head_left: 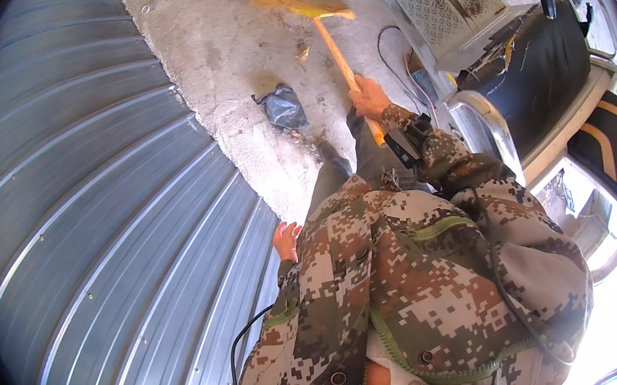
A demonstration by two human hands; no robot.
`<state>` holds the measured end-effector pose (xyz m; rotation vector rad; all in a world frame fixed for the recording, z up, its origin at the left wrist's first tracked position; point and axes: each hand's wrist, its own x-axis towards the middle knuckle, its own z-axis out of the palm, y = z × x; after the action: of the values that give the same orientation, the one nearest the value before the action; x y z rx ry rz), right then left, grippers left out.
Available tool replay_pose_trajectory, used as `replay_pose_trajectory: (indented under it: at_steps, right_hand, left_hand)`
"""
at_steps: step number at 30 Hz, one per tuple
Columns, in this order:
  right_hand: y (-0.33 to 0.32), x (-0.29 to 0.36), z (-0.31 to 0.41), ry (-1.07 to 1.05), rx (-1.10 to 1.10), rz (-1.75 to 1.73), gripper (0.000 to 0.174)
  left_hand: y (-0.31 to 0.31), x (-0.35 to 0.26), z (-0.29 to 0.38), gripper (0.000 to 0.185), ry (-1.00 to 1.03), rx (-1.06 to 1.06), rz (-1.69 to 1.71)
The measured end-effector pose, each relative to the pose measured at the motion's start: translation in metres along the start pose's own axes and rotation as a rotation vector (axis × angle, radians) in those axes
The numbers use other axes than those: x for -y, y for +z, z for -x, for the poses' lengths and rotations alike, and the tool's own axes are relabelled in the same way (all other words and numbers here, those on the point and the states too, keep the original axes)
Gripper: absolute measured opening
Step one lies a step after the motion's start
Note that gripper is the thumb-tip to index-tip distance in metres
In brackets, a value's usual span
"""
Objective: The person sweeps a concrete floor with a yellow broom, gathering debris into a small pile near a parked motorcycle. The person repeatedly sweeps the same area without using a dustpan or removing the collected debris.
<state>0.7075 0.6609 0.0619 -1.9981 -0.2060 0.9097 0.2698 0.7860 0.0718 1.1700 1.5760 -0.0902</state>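
My right hand (371, 98) is closed around the wooden handle of a small broom (335, 47). The broom's yellow, frayed head is at the far end of the handle, over the concrete floor. Low at my left side, beside the corrugated metal wall, is my left hand (286, 240); its fingers are partly bent and apart, and nothing shows in them. On the floor between the wall and the broom lies a crumpled dark plastic bag (283, 107), with small debris (302, 55) nearer the broom head.
Corrugated metal wall panels (89, 217) fill the left side. To the right stands a vehicle with a patterned metal footboard (424, 8), a torn black seat (545, 68) and a curved metal rail (484, 109). Thin cables (383, 50) lie on the floor beside it.
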Motion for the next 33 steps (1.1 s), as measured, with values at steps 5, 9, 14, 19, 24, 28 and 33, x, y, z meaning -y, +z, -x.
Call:
replay_pose_trajectory:
  at_steps: [5,9,14,19,24,28,33]
  right_hand:
    - [0.025,-0.023,0.023,0.091,0.0,-0.095,0.021]
    - [0.047,-0.026,0.074,0.111,0.107,-0.207,0.019]
    - [0.045,-0.029,0.079,0.136,0.067,-0.178,0.018]
    - [0.049,-0.037,0.051,0.25,0.037,-0.11,0.018]
    - [0.053,-0.027,0.081,0.304,0.183,-0.305,0.019]
    - [0.048,-0.009,0.111,0.27,0.188,-0.303,0.021]
    - [0.053,-0.017,0.108,0.272,0.05,-0.164,0.024]
  left_hand:
    - [-0.034,0.076,-0.021,0.052,0.16,0.143,0.039]
    - [-0.061,0.103,-0.028,0.049,-0.092,0.086,0.178]
    - [-0.056,0.076,-0.004,0.047,-0.173,0.102,0.156]
    - [-0.064,0.068,0.023,0.045,-0.184,0.064,0.186]
    - [-0.068,0.08,0.026,0.043,-0.161,0.027,0.01]
    - [-0.068,0.074,0.02,0.043,-0.14,0.045,0.033]
    - [-0.06,0.075,0.028,0.045,-0.185,0.027,0.237]
